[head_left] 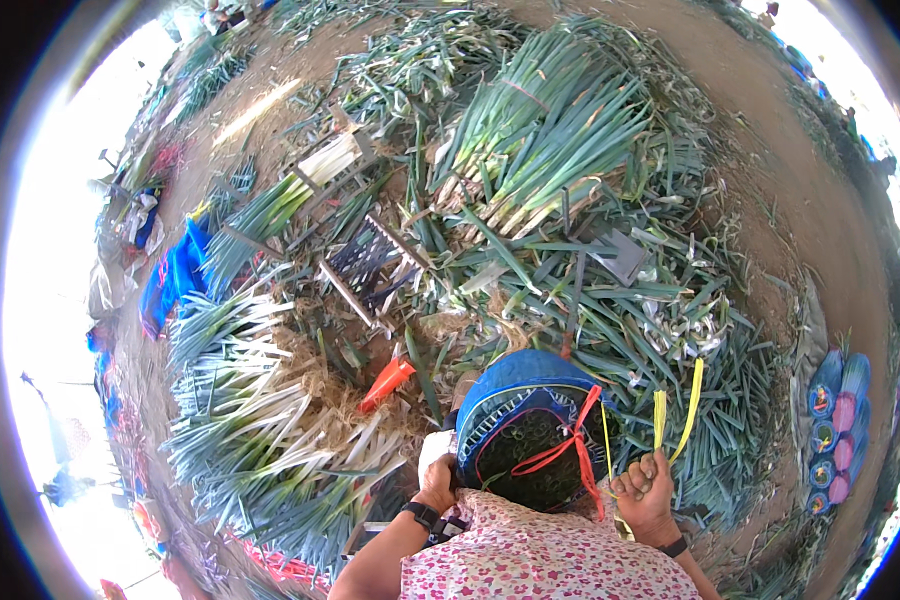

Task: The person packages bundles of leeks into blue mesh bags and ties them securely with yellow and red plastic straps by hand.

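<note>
Starting at the left, we see a crumpled blue cloth (175, 280), and just beside it a broad heap of green onions (245, 400), white stems and roots turned inward. Next come a low stool (375, 262) and an orange cone-shaped thing (388, 382) lying tilted by the roots. Then we reach the left hand (437, 487), set against the left side of a blue basket (523, 368); its fingers are partly hidden, so we cannot tell how firmly they close. The basket (we allow that it could be a hat) sits in front of the flowered shirt (540, 550), with a red ribbon (576, 440) across its opening. At its right side the right hand (645, 495) is curled tight around yellow strips (660, 410), whose ends stick up above the fist. We judge that the step in hand is managing these strips while the left hand steadies the basket; the next move calls for keeping them clear of the ribbon. Farther right lie loose leaves (710, 440) and, well apart, some blue-and-pink bundles (838, 430).
</note>
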A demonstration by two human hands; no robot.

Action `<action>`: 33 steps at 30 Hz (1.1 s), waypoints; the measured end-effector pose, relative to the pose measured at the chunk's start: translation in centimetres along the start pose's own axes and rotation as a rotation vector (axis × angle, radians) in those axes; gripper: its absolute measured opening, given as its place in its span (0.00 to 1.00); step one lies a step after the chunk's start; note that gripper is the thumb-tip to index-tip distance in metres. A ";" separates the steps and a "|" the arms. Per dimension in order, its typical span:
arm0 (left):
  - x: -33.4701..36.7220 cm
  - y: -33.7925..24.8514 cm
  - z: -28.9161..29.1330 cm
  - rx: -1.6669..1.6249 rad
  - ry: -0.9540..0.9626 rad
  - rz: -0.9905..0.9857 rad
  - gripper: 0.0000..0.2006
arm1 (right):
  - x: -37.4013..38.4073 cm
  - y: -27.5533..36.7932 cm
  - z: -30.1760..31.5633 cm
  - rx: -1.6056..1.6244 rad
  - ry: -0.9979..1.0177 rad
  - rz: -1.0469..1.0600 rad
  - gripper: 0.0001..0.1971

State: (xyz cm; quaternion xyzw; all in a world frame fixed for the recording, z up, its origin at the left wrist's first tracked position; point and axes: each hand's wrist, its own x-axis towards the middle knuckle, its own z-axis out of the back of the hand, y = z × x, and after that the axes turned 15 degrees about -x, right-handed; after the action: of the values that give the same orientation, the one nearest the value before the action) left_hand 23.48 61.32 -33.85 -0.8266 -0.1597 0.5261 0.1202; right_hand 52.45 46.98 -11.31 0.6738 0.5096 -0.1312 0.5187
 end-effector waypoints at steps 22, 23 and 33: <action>-5.5 -11.1 -16.4 1.331 0.289 -0.659 0.10 | -5.1 0.0 1.7 0.116 -0.143 0.089 0.20; -5.0 -11.4 -17.8 1.134 0.203 -0.711 0.09 | -5.2 0.0 1.9 0.130 -0.163 0.091 0.20; -1.6 -10.4 -17.6 1.678 0.053 -0.552 0.11 | -4.5 -0.7 1.3 0.199 -0.219 0.037 0.19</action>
State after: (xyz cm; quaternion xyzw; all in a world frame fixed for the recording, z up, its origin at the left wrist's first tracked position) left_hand 37.41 69.74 -21.32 -0.4099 0.0880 0.4029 0.8136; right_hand 50.33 43.36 -9.04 0.7128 0.4219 -0.2443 0.5042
